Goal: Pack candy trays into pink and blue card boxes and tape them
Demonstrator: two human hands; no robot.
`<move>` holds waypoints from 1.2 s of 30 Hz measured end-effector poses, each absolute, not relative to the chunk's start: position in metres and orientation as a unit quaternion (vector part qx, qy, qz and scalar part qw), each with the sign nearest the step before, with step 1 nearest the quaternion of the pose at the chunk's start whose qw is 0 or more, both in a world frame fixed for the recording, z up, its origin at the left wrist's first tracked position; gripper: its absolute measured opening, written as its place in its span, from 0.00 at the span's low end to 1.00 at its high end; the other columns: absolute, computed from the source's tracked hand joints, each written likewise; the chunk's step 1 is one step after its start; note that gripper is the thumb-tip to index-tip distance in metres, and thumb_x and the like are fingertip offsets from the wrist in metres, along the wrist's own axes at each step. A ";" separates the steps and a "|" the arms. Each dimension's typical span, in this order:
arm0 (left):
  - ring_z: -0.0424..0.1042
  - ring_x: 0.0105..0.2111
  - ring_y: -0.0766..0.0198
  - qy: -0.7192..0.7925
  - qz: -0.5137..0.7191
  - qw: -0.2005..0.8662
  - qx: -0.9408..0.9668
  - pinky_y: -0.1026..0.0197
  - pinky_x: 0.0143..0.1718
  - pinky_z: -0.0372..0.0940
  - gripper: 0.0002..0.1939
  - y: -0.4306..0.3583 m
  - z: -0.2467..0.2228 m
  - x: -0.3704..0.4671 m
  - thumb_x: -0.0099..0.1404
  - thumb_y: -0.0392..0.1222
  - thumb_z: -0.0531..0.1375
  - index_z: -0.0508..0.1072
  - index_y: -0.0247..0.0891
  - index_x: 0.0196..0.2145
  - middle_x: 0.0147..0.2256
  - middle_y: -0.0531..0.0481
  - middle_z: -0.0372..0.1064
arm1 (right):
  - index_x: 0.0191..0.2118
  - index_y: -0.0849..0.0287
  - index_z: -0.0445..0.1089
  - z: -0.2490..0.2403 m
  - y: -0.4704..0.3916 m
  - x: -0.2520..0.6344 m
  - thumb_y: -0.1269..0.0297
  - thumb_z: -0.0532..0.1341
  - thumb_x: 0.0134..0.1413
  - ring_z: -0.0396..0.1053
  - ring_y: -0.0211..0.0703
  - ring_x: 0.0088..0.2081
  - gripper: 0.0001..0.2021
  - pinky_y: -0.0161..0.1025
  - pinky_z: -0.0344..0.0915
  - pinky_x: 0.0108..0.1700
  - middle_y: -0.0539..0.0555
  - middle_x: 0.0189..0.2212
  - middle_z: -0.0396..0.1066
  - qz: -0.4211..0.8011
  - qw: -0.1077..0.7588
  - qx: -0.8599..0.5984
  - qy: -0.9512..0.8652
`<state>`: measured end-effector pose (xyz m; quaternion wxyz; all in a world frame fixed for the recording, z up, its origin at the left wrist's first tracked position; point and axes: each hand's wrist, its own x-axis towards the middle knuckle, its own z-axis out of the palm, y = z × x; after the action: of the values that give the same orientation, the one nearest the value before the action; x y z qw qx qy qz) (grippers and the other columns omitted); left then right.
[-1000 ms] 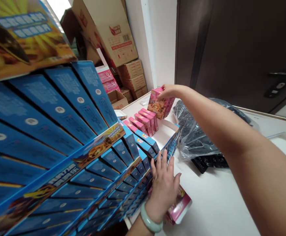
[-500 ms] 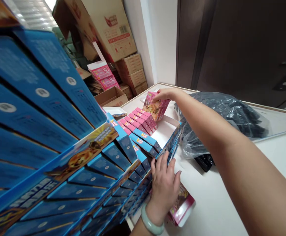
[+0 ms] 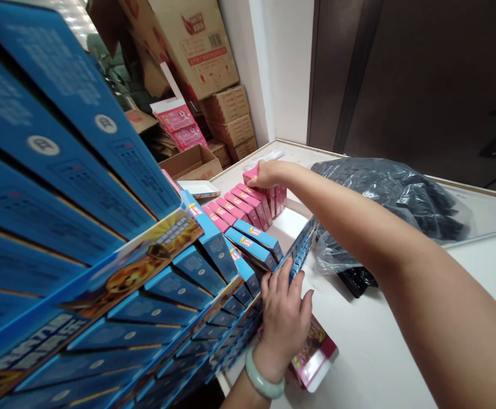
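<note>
My right hand (image 3: 269, 174) is closed on pink boxes (image 3: 278, 200) that stand upright in the display tray (image 3: 301, 210), beside a row of pink boxes (image 3: 235, 205). Two blue boxes (image 3: 252, 244) lie nearer in the same tray. My left hand (image 3: 286, 309), with a pale green bangle on the wrist, rests open against the tray's near side, fingers spread. Below it, partly covered, a pink carton (image 3: 316, 355) lies on the white table (image 3: 375, 346).
Tall stacked trays of blue boxes (image 3: 133, 335) fill the left side. A clear plastic bag with black contents (image 3: 384, 199) lies at right. Brown cartons (image 3: 226, 108) and an open carton (image 3: 194, 162) stand behind, a dark door (image 3: 422, 85) beyond the table.
My right hand has lowered the pink boxes into the tray, upright against the row. My left hand has hardly moved. The view has shifted slightly.
</note>
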<state>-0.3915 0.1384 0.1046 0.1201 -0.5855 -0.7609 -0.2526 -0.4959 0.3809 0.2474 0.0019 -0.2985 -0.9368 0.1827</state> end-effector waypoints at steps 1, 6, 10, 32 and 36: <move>0.64 0.57 0.47 -0.760 -0.251 0.121 -0.586 0.41 0.56 0.57 0.16 0.138 0.105 -0.391 0.66 0.37 0.57 0.68 0.38 0.51 0.59 0.37 0.62 | 0.62 0.72 0.57 0.247 0.383 -0.494 0.44 0.63 0.51 0.64 0.63 0.57 0.42 0.51 0.62 0.55 0.71 0.58 0.64 0.186 0.000 -0.296 -0.937; 0.64 0.57 0.49 -0.761 -0.256 0.127 -0.582 0.44 0.57 0.57 0.15 0.138 0.105 -0.390 0.66 0.37 0.57 0.69 0.38 0.51 0.59 0.37 0.62 | 0.60 0.73 0.61 0.239 0.392 -0.493 0.41 0.58 0.56 0.66 0.62 0.57 0.39 0.49 0.63 0.55 0.71 0.58 0.65 0.201 0.007 -0.276 -0.940; 0.64 0.57 0.50 -0.761 -0.260 0.132 -0.579 0.45 0.57 0.57 0.15 0.139 0.106 -0.391 0.66 0.36 0.57 0.69 0.38 0.50 0.59 0.37 0.63 | 0.60 0.68 0.62 0.231 0.388 -0.508 0.42 0.55 0.58 0.66 0.62 0.57 0.36 0.51 0.62 0.56 0.69 0.58 0.66 0.206 0.014 -0.292 -0.934; 0.64 0.59 0.49 -0.712 -0.331 0.052 -0.616 0.38 0.63 0.52 0.14 0.140 0.115 -0.378 0.67 0.41 0.57 0.70 0.36 0.50 0.56 0.36 0.65 | 0.63 0.59 0.59 0.219 0.393 -0.333 0.40 0.52 0.61 0.56 0.57 0.64 0.33 0.61 0.50 0.65 0.59 0.63 0.59 0.303 0.211 -0.220 -0.903; 0.66 0.56 0.55 -0.636 -0.414 -0.207 -0.617 0.47 0.60 0.60 0.19 0.110 0.096 -0.336 0.65 0.44 0.60 0.67 0.38 0.53 0.53 0.40 0.67 | 0.58 0.55 0.67 0.203 0.299 -0.125 0.44 0.60 0.57 0.69 0.51 0.55 0.28 0.55 0.61 0.61 0.56 0.55 0.70 0.411 0.134 -0.286 -0.855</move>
<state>-0.3362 0.1101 0.0964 -0.2074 -0.6168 -0.6362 -0.4145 -0.1246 0.2987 0.2030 0.1344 -0.2858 -0.8551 0.4112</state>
